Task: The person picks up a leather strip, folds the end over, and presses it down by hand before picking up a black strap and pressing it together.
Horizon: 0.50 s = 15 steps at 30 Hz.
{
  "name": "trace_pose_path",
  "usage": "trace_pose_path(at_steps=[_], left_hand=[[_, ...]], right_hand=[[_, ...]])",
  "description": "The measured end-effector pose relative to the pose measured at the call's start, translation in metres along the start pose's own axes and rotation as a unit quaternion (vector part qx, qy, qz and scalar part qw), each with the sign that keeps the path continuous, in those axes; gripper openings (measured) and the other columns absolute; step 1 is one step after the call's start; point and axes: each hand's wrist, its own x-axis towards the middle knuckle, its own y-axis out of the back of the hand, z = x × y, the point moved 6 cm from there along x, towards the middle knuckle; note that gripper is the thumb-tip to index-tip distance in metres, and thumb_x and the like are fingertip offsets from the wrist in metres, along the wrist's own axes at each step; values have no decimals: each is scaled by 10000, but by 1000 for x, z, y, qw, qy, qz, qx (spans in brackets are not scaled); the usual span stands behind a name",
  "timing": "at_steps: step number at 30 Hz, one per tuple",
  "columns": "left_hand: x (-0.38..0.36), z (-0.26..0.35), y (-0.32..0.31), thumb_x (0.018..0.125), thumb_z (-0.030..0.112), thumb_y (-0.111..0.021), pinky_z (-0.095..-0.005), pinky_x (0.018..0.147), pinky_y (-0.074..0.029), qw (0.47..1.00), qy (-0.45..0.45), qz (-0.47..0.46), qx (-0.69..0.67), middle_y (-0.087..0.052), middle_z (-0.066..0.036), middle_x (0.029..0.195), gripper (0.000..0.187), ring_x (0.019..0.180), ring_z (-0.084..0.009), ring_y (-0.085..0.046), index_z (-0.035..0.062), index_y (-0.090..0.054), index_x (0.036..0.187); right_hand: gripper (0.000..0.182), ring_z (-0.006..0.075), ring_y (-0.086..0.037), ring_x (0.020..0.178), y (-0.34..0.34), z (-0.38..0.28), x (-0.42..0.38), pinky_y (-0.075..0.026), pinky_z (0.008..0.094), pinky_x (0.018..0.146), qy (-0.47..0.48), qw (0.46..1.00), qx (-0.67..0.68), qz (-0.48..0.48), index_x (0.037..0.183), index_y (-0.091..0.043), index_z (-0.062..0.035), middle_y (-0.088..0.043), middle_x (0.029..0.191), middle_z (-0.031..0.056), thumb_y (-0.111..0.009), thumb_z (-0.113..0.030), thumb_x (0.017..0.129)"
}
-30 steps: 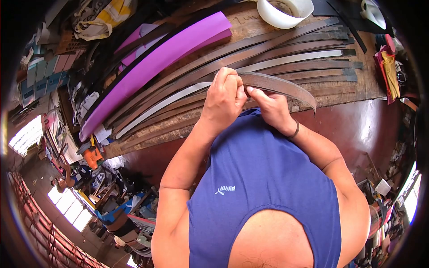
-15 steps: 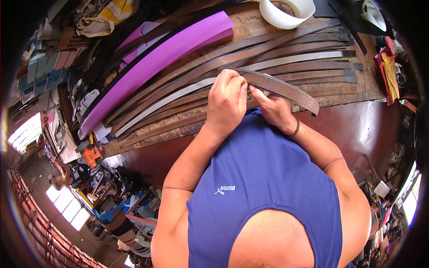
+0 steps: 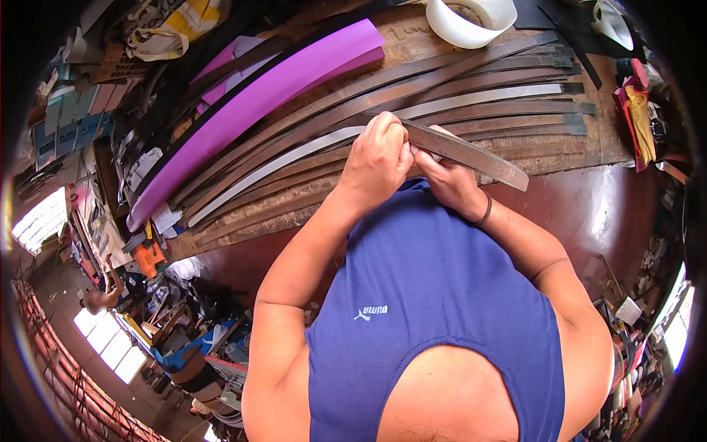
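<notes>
A brown leather strip [image 3: 471, 153] is held between my two hands, its free end pointing right and slightly down. My left hand [image 3: 375, 158] is closed around the strip's left end, fingers curled. Close beside it, my right hand [image 3: 451, 175] pinches the strip from below, partly hidden by it. Beneath and behind both hands, several long brown strips [image 3: 368, 99] lie side by side on the wooden table [image 3: 611, 136], with one white strip [image 3: 276, 166] among them.
A rolled purple sheet [image 3: 272, 96] lies at the upper left of the table. At the back stands a white round container [image 3: 471, 37]. Red and yellow cloth [image 3: 638, 125] hangs at the right edge. An orange tool [image 3: 149, 258] is at the left corner. Another person [image 3: 99, 298] is far left.
The strip in my hands has straightened and turned, its broad face showing less. My left hand has shifted slightly, and my left elbow has moved outward.
</notes>
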Motion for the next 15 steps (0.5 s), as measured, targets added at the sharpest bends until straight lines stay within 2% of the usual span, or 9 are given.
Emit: trace_pose_path(at_steps=[3,6,9,12,15], left_hand=[[4,6,0,790,34,-648,-465,823,-491,998,-44,0,52,-530,-202,983,192,940,-391,-569,-17,-529,931],[7,7,2,778,30,-653,-463,831,-490,998,-42,-6,46,-526,-204,993,209,954,-389,-564,-18,-523,935],[7,2,6,820,-13,-612,-466,806,-486,1000,-12,16,5,-539,-203,980,149,909,-394,-567,-10,-498,915],[4,-2,12,833,-27,-626,-442,832,-498,999,26,22,-41,-560,-193,986,136,935,-380,-586,-14,-526,925],[1,-4,19,848,-16,-666,-427,872,-502,994,59,30,-82,-619,-188,1082,164,986,-366,-616,-14,-617,1005]], right_hand=[[154,131,-625,844,-6,24,-8,-500,301,782,-114,981,157,-4,1022,-692,-10,-699,928,54,-647,-149,976],[189,105,-630,900,-6,21,-7,-509,281,811,-85,980,182,8,1095,-712,-7,-721,999,26,-635,-147,994],[222,112,-646,943,-8,29,-9,-512,270,841,-129,969,212,-12,1145,-715,6,-726,1046,30,-637,-134,992],[209,121,-656,968,-5,21,-8,-519,274,863,-140,965,220,7,1129,-714,12,-725,1039,35,-638,-125,990],[199,126,-658,953,-1,20,-6,-524,289,861,-152,960,234,-5,1120,-713,9,-724,1018,39,-640,-122,989]])
